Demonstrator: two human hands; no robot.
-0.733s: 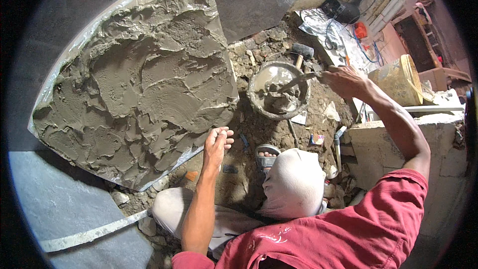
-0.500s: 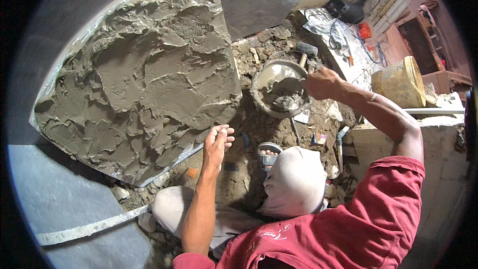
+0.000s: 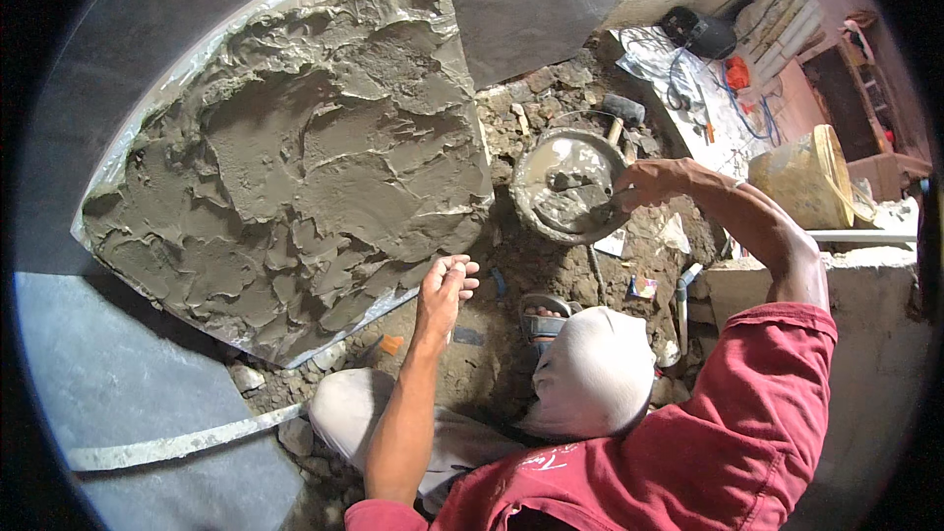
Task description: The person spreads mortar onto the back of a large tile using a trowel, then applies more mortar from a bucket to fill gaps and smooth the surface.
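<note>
A large tile (image 3: 383, 301), its edge showing along the near right side, is covered with thick grey wet mortar (image 3: 295, 167) in ridges and hollows. My left hand (image 3: 447, 285) is by the tile's near right edge, empty, with its fingers loosely bent and a little apart. To the right stands a round bucket (image 3: 526, 208) holding grey mortar and some watery liquid. My right hand (image 3: 651, 183) is at the bucket's right rim, fingers closed and pointing down into it. What it grips is hidden by the hand; a mortar-coated shape (image 3: 578, 205) sits in the bucket beside it.
A mallet (image 3: 623, 112) lies behind the bucket on rubble. Beyond are a stained yellowish bucket (image 3: 804, 177), a black power tool (image 3: 698, 31) and blue cord. Dark laid tiles (image 3: 541, 0) lie behind. A pale strip (image 3: 187, 444) crosses the near left tile. A pipe (image 3: 682, 310) stands near my knee.
My right hand has lowered and tilted at the bucket's rim, and the mortar in the bucket has shifted. The left hand has kept its pose; the whole view has shifted slightly.
</note>
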